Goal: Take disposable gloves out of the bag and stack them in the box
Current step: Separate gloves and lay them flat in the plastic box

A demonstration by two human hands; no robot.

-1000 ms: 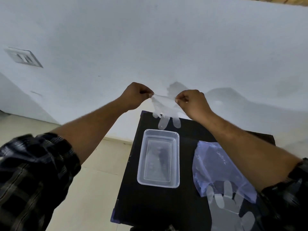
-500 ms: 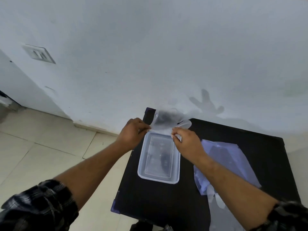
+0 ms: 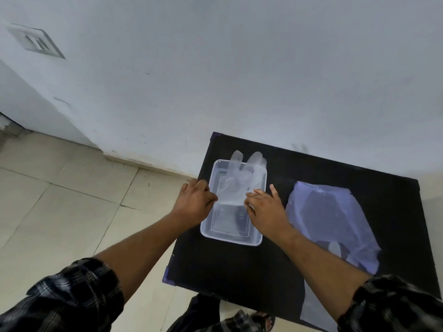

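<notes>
glove (image 3: 236, 182) over box (image 3: 231, 237), both hands pinching

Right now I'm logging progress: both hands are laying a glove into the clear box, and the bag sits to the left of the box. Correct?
Not quite. The head view shows the bag to the right of the box, not left. Both hands, left and right, are laying the glove in.

Black table (image 3: 239, 264) beside white wall (image 3: 239, 68), tiled floor (image 3: 60, 212).
</notes>
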